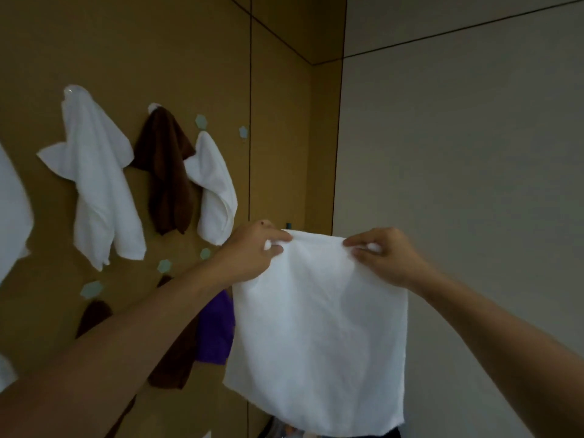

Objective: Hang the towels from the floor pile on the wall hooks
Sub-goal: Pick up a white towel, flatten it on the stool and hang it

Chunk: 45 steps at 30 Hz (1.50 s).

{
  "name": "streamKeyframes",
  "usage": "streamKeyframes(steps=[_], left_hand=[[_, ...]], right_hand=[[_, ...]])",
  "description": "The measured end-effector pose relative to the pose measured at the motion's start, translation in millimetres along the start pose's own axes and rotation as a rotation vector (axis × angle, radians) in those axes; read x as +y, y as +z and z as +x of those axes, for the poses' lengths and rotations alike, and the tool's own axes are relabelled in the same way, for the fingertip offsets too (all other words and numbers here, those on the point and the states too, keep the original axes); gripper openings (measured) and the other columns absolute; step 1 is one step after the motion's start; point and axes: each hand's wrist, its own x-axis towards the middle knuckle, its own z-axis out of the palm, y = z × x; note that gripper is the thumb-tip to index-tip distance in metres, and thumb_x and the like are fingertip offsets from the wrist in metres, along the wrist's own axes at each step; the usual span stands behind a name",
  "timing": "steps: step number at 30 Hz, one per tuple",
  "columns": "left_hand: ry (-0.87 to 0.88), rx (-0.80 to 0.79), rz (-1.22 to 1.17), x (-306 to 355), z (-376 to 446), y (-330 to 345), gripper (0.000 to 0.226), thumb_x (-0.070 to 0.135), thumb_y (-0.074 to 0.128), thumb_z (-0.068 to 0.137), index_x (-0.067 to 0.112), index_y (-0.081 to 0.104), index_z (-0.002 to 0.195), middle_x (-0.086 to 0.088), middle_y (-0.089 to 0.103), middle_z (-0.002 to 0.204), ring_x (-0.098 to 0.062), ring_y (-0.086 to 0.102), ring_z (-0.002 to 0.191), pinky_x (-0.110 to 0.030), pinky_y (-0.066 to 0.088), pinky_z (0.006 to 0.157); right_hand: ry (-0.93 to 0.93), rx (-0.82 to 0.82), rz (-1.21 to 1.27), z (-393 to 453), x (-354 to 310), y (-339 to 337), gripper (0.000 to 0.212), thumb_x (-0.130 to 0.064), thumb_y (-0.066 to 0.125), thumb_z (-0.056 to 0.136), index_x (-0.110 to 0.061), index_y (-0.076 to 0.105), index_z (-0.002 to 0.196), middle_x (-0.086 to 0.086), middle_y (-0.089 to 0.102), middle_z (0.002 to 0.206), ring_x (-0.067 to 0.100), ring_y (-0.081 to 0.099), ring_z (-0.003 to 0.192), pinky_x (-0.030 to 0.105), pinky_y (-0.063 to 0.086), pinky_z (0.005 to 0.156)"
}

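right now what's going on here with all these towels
A person holds a white towel spread in the air, the left hand and right hand each pinching a top corner. On the tan wall several towels already hang: a white one, a brown one, another white one, and a purple one lower down. Some hexagonal hooks are bare.

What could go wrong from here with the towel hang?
1. Both the left hand and right hand only pinch the top corners of the flat white square towel; a slip could drop it.
2. The nearest free pale hexagonal wall hook sits close to the hanging white cloth; reaching in may knock that off.
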Motion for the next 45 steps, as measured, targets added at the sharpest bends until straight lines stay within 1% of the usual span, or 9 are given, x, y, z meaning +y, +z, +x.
streamKeyframes(steps=[4, 6, 9, 15, 22, 27, 32, 38, 45], left_hand=[[-0.039, 0.007, 0.076, -39.9, 57.6, 5.8, 0.044, 0.034, 0.078, 0.083, 0.033, 0.067, 0.126, 0.013, 0.050, 0.109, -0.011, 0.049, 0.110, -0.026, 0.036, 0.096], [-0.042, 0.029, 0.104, -59.7, 79.6, 10.0, 0.045, 0.031, 0.077, 0.085, 0.032, 0.066, 0.128, 0.012, 0.047, 0.105, -0.010, 0.047, 0.109, -0.021, 0.031, 0.093], [-0.030, 0.042, 0.196, -89.0, 110.9, 18.1, 0.038, 0.025, 0.065, 0.096, 0.033, 0.062, 0.133, 0.010, 0.045, 0.099, -0.013, 0.050, 0.104, -0.016, 0.029, 0.084], [-0.030, 0.078, 0.365, -135.0, 172.2, 29.5, 0.049, 0.003, 0.054, 0.099, 0.038, 0.059, 0.134, 0.010, 0.035, 0.109, -0.003, 0.050, 0.079, 0.001, 0.035, 0.069], [-0.132, 0.168, 0.602, -172.0, 266.6, 28.3, 0.042, 0.022, 0.051, 0.103, 0.046, 0.052, 0.138, -0.008, 0.041, 0.148, -0.025, 0.057, 0.118, -0.018, 0.036, 0.090], [-0.186, 0.194, 0.745, -192.1, 333.8, 22.8, 0.042, 0.026, 0.051, 0.103, 0.043, 0.050, 0.141, -0.012, 0.047, 0.138, -0.020, 0.057, 0.087, -0.022, 0.040, 0.073], [-0.232, 0.212, 0.899, -211.5, 379.1, 9.8, 0.045, 0.027, 0.050, 0.103, 0.041, 0.046, 0.145, -0.009, 0.046, 0.129, -0.026, 0.060, 0.092, -0.029, 0.046, 0.074], [-0.324, 0.249, 1.087, -236.3, 425.0, -6.2, 0.057, 0.014, 0.047, 0.099, 0.045, 0.042, 0.146, -0.009, 0.045, 0.128, -0.027, 0.056, 0.092, -0.032, 0.042, 0.069], [-0.358, 0.306, 1.271, -266.8, 469.8, -29.1, 0.064, 0.015, 0.043, 0.094, 0.044, 0.034, 0.149, -0.008, 0.042, 0.117, -0.023, 0.044, 0.079, -0.036, 0.041, 0.070]], right_hand=[[-0.092, 0.000, -0.046, 73.7, 33.9, 28.8, 0.023, -0.026, 0.072, 0.090, -0.030, 0.075, 0.112, -0.008, 0.066, 0.106, 0.012, 0.060, 0.100, 0.018, 0.045, 0.084], [-0.174, 0.012, -0.119, 107.1, 51.6, 43.9, 0.026, -0.022, 0.064, 0.095, -0.036, 0.073, 0.116, -0.009, 0.059, 0.092, 0.015, 0.058, 0.089, 0.013, 0.039, 0.071], [-0.295, -0.026, -0.292, 156.7, 73.3, 65.9, 0.037, -0.023, 0.052, 0.101, -0.045, 0.061, 0.128, -0.001, 0.049, 0.087, 0.020, 0.051, 0.077, 0.027, 0.035, 0.066], [-0.462, -0.056, -0.522, 254.2, 105.2, 103.1, 0.046, -0.028, 0.039, 0.105, -0.051, 0.039, 0.145, -0.001, 0.042, 0.091, 0.024, 0.056, 0.084, 0.030, 0.041, 0.068], [-0.627, -0.004, -0.604, 390.4, 144.5, 119.6, 0.052, -0.030, 0.034, 0.105, -0.048, 0.021, 0.152, -0.002, 0.040, 0.091, 0.014, 0.044, 0.074, 0.018, 0.022, 0.051], [-0.717, 0.029, -0.593, 481.9, 160.2, 122.2, 0.055, -0.029, 0.032, 0.105, -0.048, 0.014, 0.153, 0.000, 0.041, 0.094, 0.016, 0.050, 0.079, 0.026, 0.043, 0.064], [-0.781, 0.120, -0.567, 554.9, 163.3, 146.6, 0.057, -0.027, 0.033, 0.104, -0.045, 0.013, 0.154, 0.001, 0.040, 0.093, 0.019, 0.055, 0.079, 0.032, 0.052, 0.069], [-0.766, 0.253, -0.507, 618.6, 149.6, 178.3, 0.060, -0.024, 0.032, 0.102, -0.044, 0.014, 0.155, 0.009, 0.051, 0.108, 0.026, 0.050, 0.079, 0.031, 0.034, 0.064], [-0.822, 0.369, -0.498, 687.9, 115.4, 201.8, 0.056, -0.026, 0.031, 0.102, -0.041, 0.018, 0.154, 0.011, 0.052, 0.111, 0.033, 0.059, 0.092, 0.034, 0.035, 0.066]])
